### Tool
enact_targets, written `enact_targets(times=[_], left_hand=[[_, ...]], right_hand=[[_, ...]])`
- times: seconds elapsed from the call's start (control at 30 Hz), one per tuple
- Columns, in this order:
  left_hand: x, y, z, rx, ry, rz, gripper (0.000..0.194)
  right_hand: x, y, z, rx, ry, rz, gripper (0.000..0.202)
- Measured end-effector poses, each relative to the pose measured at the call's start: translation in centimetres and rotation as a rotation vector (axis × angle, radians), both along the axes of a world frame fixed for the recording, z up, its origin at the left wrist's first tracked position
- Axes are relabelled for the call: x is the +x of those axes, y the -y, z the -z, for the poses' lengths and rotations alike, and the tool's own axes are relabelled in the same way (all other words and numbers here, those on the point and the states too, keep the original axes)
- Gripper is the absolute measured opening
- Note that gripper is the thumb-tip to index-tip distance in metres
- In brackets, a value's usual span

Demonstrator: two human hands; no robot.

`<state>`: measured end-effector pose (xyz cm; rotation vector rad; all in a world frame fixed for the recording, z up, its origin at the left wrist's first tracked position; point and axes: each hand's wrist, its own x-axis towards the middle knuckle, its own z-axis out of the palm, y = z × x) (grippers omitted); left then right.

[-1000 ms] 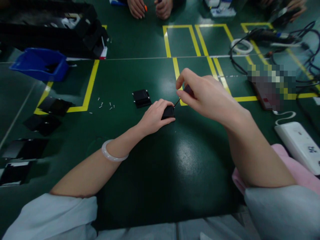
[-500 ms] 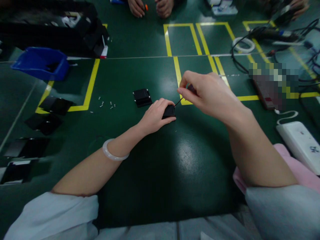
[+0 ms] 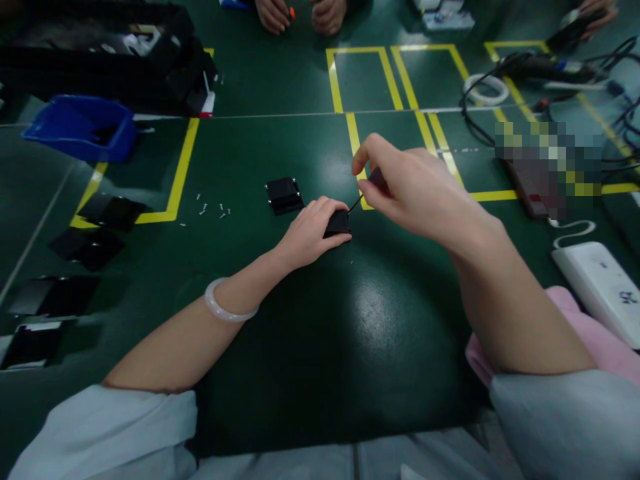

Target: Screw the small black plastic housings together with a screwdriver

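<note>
My left hand (image 3: 315, 230) grips a small black part (image 3: 338, 223) against the green table, fingers along its far side and thumb along its near side. In my right hand (image 3: 395, 180) is a screwdriver (image 3: 357, 201) with a dark handle and thin shaft. Its tip meets the part's right far corner; the screw there is too small to make out. My right index finger is lifted away from the handle. Left of my left hand lies a similar black part (image 3: 284, 194) with bright screws at its edges. Several loose screws (image 3: 221, 210) are scattered farther left.
Several black parts (image 3: 75, 293) line the left side, below a blue bin (image 3: 83, 127). A large black box (image 3: 100, 60) stands behind. Cables and a white power bank-like block (image 3: 600, 287) lie right, beside pink cloth (image 3: 585, 333). Another person's hands (image 3: 300, 15) rest at the far edge.
My right index finger has lifted and opened away from the thumb, showing more of the screwdriver's handle. The left hand and the part have stayed in place.
</note>
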<state>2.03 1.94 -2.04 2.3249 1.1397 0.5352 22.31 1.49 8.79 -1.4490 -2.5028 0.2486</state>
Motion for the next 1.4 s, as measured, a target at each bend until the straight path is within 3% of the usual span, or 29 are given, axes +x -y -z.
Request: enact_targets(times=[1.4], left_hand=[[-0.05,-0.08,0.16,0.016,0.002,0.005,0.041]], right_hand=[[0.05,-0.16,0.03,-0.006,-0.010,0.018,0.029]])
